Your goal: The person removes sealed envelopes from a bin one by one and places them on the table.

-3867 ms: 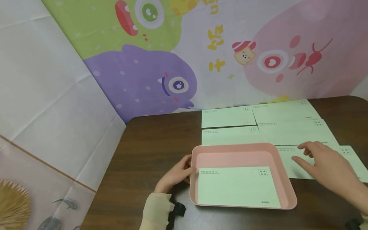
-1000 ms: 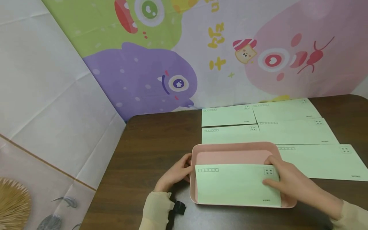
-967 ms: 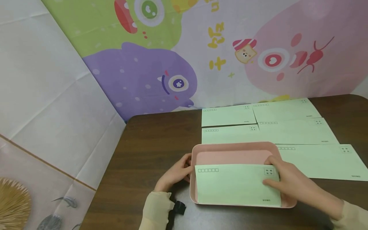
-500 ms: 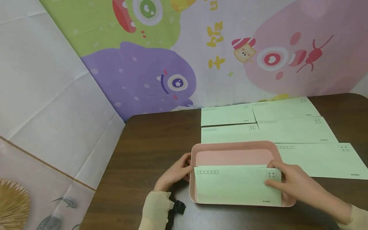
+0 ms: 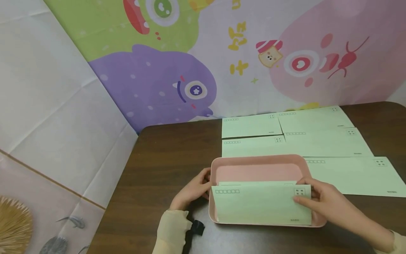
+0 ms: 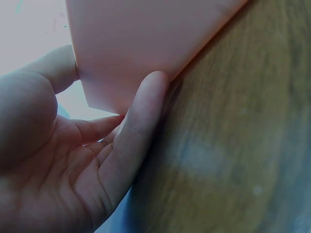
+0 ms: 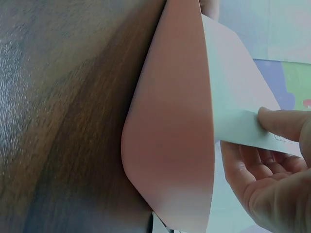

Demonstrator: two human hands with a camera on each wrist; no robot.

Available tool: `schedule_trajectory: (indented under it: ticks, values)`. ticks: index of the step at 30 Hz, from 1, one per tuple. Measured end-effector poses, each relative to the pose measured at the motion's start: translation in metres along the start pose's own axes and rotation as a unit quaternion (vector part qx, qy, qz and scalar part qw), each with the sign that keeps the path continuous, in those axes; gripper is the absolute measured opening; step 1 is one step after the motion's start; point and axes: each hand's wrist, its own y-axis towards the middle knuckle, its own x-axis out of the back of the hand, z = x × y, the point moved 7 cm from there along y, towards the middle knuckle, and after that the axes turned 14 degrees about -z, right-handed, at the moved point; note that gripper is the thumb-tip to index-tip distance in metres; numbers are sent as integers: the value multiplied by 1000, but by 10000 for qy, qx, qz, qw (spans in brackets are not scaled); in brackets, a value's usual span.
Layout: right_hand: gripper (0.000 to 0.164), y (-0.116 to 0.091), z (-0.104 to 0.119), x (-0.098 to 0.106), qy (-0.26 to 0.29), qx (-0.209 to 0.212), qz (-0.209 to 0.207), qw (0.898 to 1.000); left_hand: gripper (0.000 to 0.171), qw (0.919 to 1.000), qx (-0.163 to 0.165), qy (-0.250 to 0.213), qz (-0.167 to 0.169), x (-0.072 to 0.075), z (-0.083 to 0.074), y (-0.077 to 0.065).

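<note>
In the head view, a pink tray (image 5: 260, 173) stands on the table in front of me. My left hand (image 5: 193, 188) holds its left edge; in the left wrist view the thumb meets the rim and a finger lies along the outer wall (image 6: 141, 43). My right hand (image 5: 330, 203) pinches the right end of a pale green envelope (image 5: 260, 206), thumb on the front and fingers behind. That envelope leans up from the tray's near side. Behind its top edge shows a strip of another envelope (image 5: 253, 183) in the tray; the rest is hidden.
Several pale green envelopes (image 5: 326, 144) lie flat behind and right of the tray, partly covered by it. The dark wooden table (image 5: 171, 151) ends against a cartoon backdrop (image 5: 158, 84). A straw-coloured round object (image 5: 14, 222) sits at the far left.
My right hand has come from above the loose envelopes to the tray and gripped an envelope there. Its top edge has tilted up toward me, uncovering another behind. My left hand stays put.
</note>
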Motion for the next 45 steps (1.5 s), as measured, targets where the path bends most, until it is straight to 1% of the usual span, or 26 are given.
schedule_trajectory:
  ticks: [4,8,11,16,20,24,27,29,33,36,37,39,41,45]
  values:
    - [20,-1,2,1,143,54,-57,9999,54,10000,34,90,3,1,-12,-7]
    - [19,-1,3,3,453,69,-161,9988,54,9999,43,122,6,2,-14,-8]
    - [21,-1,3,6,669,17,-373,9971,53,10000,-9,93,25,2,-14,-8]
    - [18,-2,3,11,813,125,-740,9939,52,9999,-65,96,21,2,-13,-8]
    - [19,-3,0,15,917,167,-800,9924,53,10000,-82,49,20,1,-13,-7]
    - [15,-3,-4,24,895,310,-883,9916,54,10000,-43,-4,37,0,-14,-8]
    - [9,-2,-7,34,730,423,-1118,9901,54,10000,-28,-19,40,0,-14,-8]
    - [5,-1,-11,40,623,375,-1279,9891,54,10000,-11,0,38,0,-15,-8]
    - [4,1,-23,50,406,143,-1538,9872,54,10000,15,31,35,1,-14,-9]
    - [7,1,-36,56,362,-19,-1646,9857,54,10000,5,44,43,1,-13,-9]
    - [7,1,-45,57,379,-12,-1708,9846,54,10000,2,43,42,1,-13,-9]
    - [9,2,-56,61,377,-107,-1766,9835,54,10000,-3,35,31,1,-13,-9]
    - [14,2,-82,66,281,-192,-1885,9815,54,10000,5,43,18,1,-13,-9]
    - [20,1,-114,79,19,-515,-2110,9761,54,9999,28,138,-19,2,-13,-9]
